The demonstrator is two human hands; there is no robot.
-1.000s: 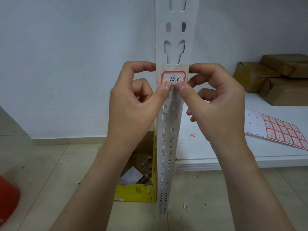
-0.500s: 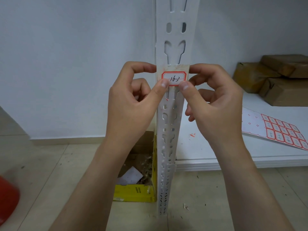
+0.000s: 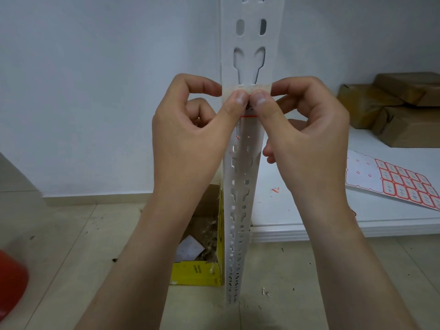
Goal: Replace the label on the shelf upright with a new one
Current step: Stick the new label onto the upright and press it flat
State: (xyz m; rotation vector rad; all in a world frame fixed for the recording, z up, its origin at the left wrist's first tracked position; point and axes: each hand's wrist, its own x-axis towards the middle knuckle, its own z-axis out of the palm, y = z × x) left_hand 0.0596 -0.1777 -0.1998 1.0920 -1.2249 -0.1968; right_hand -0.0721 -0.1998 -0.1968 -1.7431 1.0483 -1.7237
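Now label (image 3: pixel 249 113) under both hands' thumbs, against upright (image 3: pixel 242 177).

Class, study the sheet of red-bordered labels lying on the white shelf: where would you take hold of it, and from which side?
Probably pinch the label sheet by its blank left part, coming from the front left. It lies flat on the shelf, and that part looks already emptied of stickers, so fingers would not stick to or smudge the unused labels on the right.

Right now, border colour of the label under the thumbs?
Red-orange border on white, on the label stuck to the shelf upright; head view, mostly covered by thumbs.
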